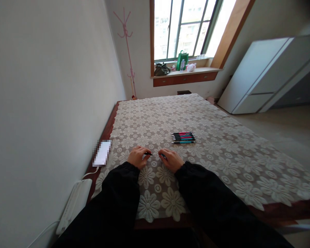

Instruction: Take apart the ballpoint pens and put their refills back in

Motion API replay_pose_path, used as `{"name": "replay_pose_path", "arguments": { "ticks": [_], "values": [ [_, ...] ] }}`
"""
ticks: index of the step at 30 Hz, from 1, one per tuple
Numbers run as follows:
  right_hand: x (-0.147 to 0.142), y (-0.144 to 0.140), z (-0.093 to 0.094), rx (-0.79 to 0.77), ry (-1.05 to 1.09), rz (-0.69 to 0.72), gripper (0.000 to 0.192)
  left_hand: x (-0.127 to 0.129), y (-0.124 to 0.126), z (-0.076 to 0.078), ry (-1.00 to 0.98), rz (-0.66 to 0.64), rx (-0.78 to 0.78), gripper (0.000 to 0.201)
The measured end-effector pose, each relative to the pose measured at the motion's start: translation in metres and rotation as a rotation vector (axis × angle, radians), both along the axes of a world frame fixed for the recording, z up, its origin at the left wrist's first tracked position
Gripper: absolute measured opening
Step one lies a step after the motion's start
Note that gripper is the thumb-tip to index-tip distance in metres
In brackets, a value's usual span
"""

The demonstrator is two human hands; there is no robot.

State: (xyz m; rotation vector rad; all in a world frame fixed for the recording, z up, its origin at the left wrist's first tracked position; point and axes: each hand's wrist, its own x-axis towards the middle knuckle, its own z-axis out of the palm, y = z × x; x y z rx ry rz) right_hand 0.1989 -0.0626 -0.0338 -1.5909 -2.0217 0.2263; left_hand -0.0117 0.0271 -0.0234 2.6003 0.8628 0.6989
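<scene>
My left hand (138,157) is closed, its thumb and fingers pinching the black end of a slim pen (147,153). A thin, light-coloured piece sticks out of that end towards the right. Facing it, my right hand (171,159) is closed around a dark barrel-like pen part (163,156), mostly hidden by the fingers. Only a small gap separates the two hands, just above the lace tablecloth (157,199). Beyond my right hand lies a row of several pens (183,136), in black with red and teal, side by side with silvery tips to the left.
A blurred phone (102,153) with a white cable lies at the table's left edge, near a white power strip (76,203). The wall runs close along the left. A pink coat stand (129,55), bags on the windowsill, and a white fridge (260,74) stand farther off.
</scene>
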Motion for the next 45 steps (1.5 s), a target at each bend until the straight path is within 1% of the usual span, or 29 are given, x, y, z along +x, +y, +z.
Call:
{"name": "replay_pose_path", "arguments": {
  "ticks": [6, 9, 12, 16, 19, 23, 25, 29, 33, 35, 37, 40, 43, 45],
  "values": [
    [0.0, 0.0, -0.001, -0.005, -0.024, 0.01, 0.013, 0.0, -0.002, 0.005, 0.013, -0.001, 0.025, 0.012],
    [-0.002, 0.0, -0.002, -0.014, -0.021, 0.015, 0.013, 0.002, -0.006, 0.006, 0.03, -0.027, 0.015, 0.012],
    [-0.005, 0.0, -0.003, -0.029, 0.036, 0.032, 0.012, 0.005, -0.01, 0.006, 0.03, -0.06, -0.009, 0.012],
    [-0.008, -0.001, -0.002, -0.031, 0.16, 0.096, 0.022, 0.008, -0.013, 0.005, 0.007, -0.081, -0.035, 0.016],
    [-0.008, -0.001, -0.002, -0.012, 0.189, 0.098, 0.018, 0.008, -0.013, 0.005, -0.017, -0.082, -0.055, 0.016],
    [-0.006, -0.002, -0.001, 0.004, 0.153, 0.1, 0.011, 0.008, -0.013, 0.004, -0.071, -0.093, -0.055, 0.016],
    [-0.005, -0.002, -0.001, 0.02, 0.11, 0.094, 0.012, 0.007, -0.013, 0.003, -0.104, -0.096, -0.057, 0.016],
    [-0.005, -0.004, 0.0, 0.037, 0.016, 0.034, 0.017, 0.008, -0.013, 0.0, -0.174, -0.062, -0.098, 0.015],
    [-0.005, -0.004, -0.001, 0.024, 0.049, 0.028, 0.021, 0.007, -0.012, -0.001, -0.205, -0.044, -0.119, 0.015],
    [-0.005, -0.004, -0.001, 0.008, 0.062, 0.029, 0.02, 0.007, -0.012, -0.001, -0.208, -0.057, -0.109, 0.016],
    [-0.005, -0.004, 0.0, -0.025, 0.017, 0.004, 0.014, 0.007, -0.013, -0.001, -0.204, -0.083, -0.086, 0.016],
    [-0.006, -0.005, 0.002, -0.07, -0.046, -0.045, 0.025, 0.007, -0.013, -0.001, -0.206, -0.098, -0.048, 0.016],
    [-0.006, -0.005, 0.003, -0.065, -0.016, -0.033, 0.022, 0.008, -0.012, -0.002, -0.203, -0.105, -0.023, 0.017],
    [-0.006, -0.004, 0.003, -0.078, -0.035, -0.044, 0.022, 0.008, -0.012, -0.003, -0.196, -0.128, -0.014, 0.018]
  ]
}}
